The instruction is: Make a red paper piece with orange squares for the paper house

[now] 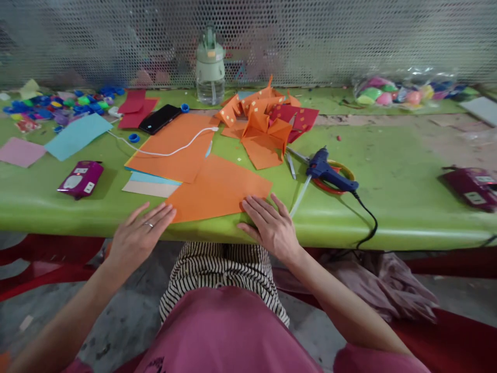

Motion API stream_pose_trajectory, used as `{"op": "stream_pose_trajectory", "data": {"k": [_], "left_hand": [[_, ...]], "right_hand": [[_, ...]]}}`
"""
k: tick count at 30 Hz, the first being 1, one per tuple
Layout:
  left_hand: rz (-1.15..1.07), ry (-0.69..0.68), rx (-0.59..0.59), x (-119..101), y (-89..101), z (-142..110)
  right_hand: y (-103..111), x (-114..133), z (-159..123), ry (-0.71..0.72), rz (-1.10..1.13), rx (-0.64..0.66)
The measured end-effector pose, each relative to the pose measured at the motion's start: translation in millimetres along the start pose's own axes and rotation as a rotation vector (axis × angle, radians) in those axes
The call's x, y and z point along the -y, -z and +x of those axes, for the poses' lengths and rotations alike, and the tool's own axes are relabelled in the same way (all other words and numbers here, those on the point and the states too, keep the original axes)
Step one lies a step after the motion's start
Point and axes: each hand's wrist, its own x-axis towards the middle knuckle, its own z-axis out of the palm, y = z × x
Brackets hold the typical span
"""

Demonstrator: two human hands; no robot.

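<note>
An orange paper sheet (pixel 217 189) lies at the near edge of the green table (pixel 388 207). My left hand (pixel 137 235), with a ring on one finger, rests flat at the sheet's left corner, fingers stretched out. My right hand (pixel 269 225) lies flat on the sheet's right corner, fingers spread. Neither hand holds anything. A larger orange sheet (pixel 174 147) sits behind it over light blue and cream sheets, with a white cable (pixel 171 151) across it. Folded orange paper shapes (pixel 260 122) sit further back.
A blue glue gun (pixel 330 173) with a black cord lies right of my right hand, over a red-and-yellow ring. A black phone (pixel 160 118), a water bottle (pixel 210 67), magenta devices (pixel 81 178) (pixel 471 187), coloured caps and paper sheets lie around. A mesh screen stands behind.
</note>
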Motion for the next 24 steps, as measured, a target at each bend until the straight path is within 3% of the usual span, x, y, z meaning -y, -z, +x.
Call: {"op": "stream_pose_trajectory", "data": {"k": [3,6,11,16,19,21,22,24], "left_hand": [[0.057,0.072,-0.008,9.8,4.9,-2.1],[0.101,0.150,-0.035,-4.0,9.3,16.7],[-0.072,-0.030,-0.063,-57.0,-8.1,60.1],[-0.104,-0.092,-0.127,-80.2,-25.6,59.1],[-0.216,-0.143,-0.206,-73.8,-8.2,52.6],[-0.322,-0.083,-0.271,-64.1,13.5,53.9],[-0.389,0.015,-0.348,-58.3,25.4,56.4],[-0.573,0.327,-0.391,-46.2,47.2,65.0]], "right_hand": [[-2.7,1.5,4.9,0.012,0.019,-0.073],[-7.0,6.9,17.2,0.029,0.020,-0.116],[-2.6,26.4,31.0,0.070,0.022,-0.062],[21.9,33.7,7.6,0.186,0.143,0.040],[42.3,17.1,-5.1,0.193,0.323,0.095],[54.6,0.0,-5.1,0.114,0.465,0.078],[59.5,-8.3,-2.1,0.054,0.540,0.049],[66.4,-20.4,9.0,-0.080,0.649,-0.003]]}}
